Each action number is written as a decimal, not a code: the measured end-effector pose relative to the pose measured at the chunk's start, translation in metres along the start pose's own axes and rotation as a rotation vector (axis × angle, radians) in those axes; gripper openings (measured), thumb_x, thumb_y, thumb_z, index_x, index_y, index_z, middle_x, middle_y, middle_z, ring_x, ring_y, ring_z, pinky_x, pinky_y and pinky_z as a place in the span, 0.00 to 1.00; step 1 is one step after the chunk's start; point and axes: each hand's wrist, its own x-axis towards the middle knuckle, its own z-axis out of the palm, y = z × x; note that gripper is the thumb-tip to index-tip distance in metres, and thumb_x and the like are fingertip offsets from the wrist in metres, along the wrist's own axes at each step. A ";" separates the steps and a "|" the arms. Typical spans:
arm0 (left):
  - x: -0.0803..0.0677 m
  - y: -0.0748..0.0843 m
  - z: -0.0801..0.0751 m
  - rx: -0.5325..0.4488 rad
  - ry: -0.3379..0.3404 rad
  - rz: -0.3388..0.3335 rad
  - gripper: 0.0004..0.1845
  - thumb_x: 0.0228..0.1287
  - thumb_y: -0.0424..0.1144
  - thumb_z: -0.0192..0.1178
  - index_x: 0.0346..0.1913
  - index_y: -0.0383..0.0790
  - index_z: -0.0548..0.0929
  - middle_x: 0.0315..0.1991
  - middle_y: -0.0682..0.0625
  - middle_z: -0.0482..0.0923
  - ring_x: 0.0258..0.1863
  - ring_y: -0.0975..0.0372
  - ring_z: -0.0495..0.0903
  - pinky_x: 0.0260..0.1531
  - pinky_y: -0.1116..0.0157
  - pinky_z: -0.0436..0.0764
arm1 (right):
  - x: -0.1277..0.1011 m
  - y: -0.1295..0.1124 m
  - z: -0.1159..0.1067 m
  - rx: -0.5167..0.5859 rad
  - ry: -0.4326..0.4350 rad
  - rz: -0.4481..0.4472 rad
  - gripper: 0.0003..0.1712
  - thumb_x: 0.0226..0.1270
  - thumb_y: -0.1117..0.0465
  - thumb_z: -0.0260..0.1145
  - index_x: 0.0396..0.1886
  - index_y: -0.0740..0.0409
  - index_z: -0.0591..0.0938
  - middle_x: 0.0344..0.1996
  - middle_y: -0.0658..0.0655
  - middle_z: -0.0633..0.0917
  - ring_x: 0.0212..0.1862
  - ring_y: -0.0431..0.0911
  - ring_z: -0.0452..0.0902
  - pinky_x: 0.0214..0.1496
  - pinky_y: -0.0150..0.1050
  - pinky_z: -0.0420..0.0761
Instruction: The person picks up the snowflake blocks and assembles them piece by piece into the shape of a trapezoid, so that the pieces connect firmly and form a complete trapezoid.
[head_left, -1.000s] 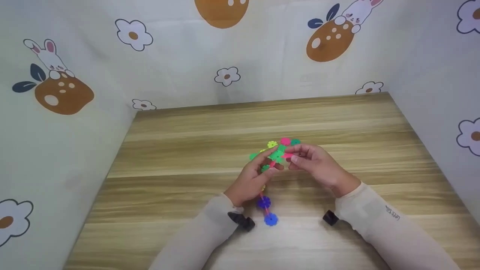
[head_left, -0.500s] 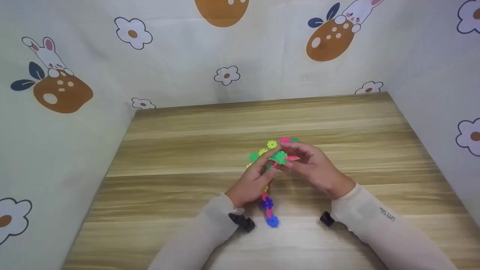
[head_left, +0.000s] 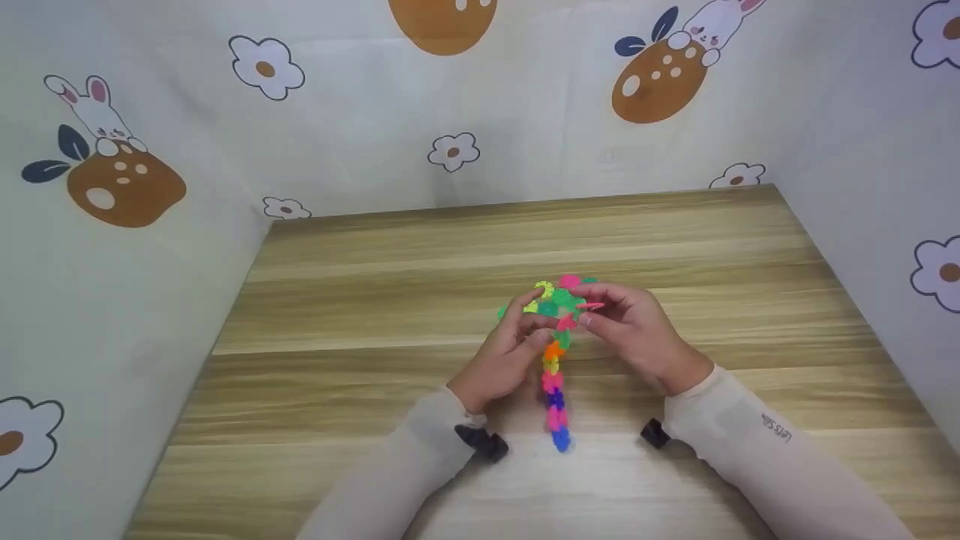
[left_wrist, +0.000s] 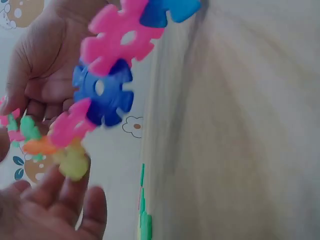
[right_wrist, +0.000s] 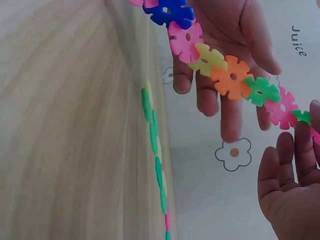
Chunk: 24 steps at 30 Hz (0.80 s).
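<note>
A chain of interlocking snowflake discs (head_left: 553, 382) hangs toward me from between the hands, blue at its lower end, then pink, dark blue, yellow, orange and green. My right hand (head_left: 649, 337) pinches its upper part between thumb and fingers, around the pink and green discs; a pink disc (head_left: 590, 305) shows edge-on there. The left hand (head_left: 495, 360) is just left of the chain. In the right wrist view its fingers (right_wrist: 231, 117) extend loosely behind the orange and yellow discs. The left wrist view shows the yellow disc (left_wrist: 73, 165) overlapping the left fingertips.
More snowflake discs lie on the wood-grain table (head_left: 375, 285) beyond the hands, among them a yellow one (head_left: 545, 288), a pink one (head_left: 570, 281) and green ones. A printed cloth (head_left: 360, 112) rises behind the table and at both sides.
The left hand has let go of the chain, its fingers spreading. The chain has swung right and turned, showing more discs. The right hand stays near the same place, holding the upper end.
</note>
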 end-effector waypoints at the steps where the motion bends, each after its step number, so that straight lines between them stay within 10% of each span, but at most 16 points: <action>1: 0.000 0.000 -0.002 0.029 0.045 -0.016 0.25 0.75 0.39 0.47 0.72 0.51 0.58 0.53 0.45 0.77 0.53 0.53 0.76 0.53 0.60 0.75 | 0.001 0.000 -0.002 -0.013 0.022 0.007 0.19 0.63 0.70 0.67 0.54 0.64 0.80 0.51 0.63 0.81 0.46 0.54 0.81 0.48 0.40 0.82; 6: 0.003 0.002 -0.018 0.195 0.205 -0.141 0.15 0.71 0.35 0.51 0.58 0.43 0.76 0.44 0.47 0.77 0.46 0.57 0.75 0.47 0.60 0.75 | 0.004 0.001 -0.015 -0.012 0.093 0.053 0.15 0.63 0.68 0.67 0.49 0.67 0.80 0.46 0.68 0.83 0.48 0.56 0.82 0.47 0.40 0.82; 15: 0.004 -0.003 -0.036 0.455 0.109 -0.348 0.14 0.69 0.38 0.56 0.54 0.40 0.79 0.36 0.51 0.76 0.34 0.60 0.73 0.35 0.62 0.76 | 0.009 0.015 -0.027 -0.062 0.184 0.148 0.16 0.61 0.60 0.71 0.46 0.64 0.82 0.44 0.62 0.83 0.45 0.52 0.81 0.46 0.37 0.82; 24: 0.006 -0.013 -0.045 0.517 0.119 -0.470 0.13 0.67 0.40 0.57 0.51 0.41 0.80 0.37 0.50 0.75 0.35 0.59 0.74 0.33 0.62 0.76 | 0.011 0.031 -0.027 0.003 0.139 0.265 0.17 0.60 0.58 0.72 0.43 0.66 0.81 0.39 0.59 0.83 0.40 0.55 0.77 0.40 0.35 0.81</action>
